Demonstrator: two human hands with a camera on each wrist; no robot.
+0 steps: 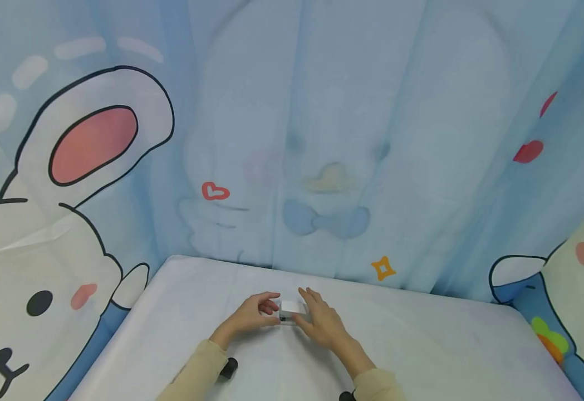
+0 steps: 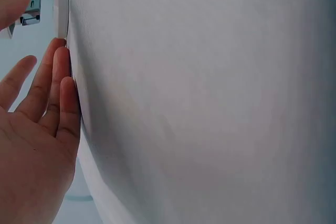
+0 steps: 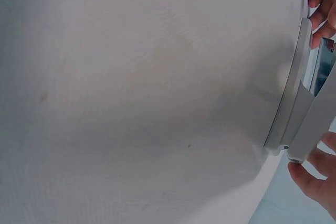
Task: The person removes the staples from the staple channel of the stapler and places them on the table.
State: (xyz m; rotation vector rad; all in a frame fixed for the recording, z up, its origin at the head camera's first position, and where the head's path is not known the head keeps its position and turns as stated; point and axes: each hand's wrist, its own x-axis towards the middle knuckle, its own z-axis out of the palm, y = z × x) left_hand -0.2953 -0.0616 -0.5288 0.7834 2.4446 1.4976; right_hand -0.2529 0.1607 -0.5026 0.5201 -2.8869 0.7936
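Fingers of the left hand are loosely spread, nothing in their grasp; those of the right hand reach out straight, one tip touching the white stapler-like device that sits between both hands' fingers on the tabletop. Pushed from the right-hand fingers alone, it could skid; its upper arm, pressed down, might nip the left fingers near the metal part.

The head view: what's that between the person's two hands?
Between the left hand and the right hand lies what looks like a small white stapler, on the white-covered table. The head view shows it.
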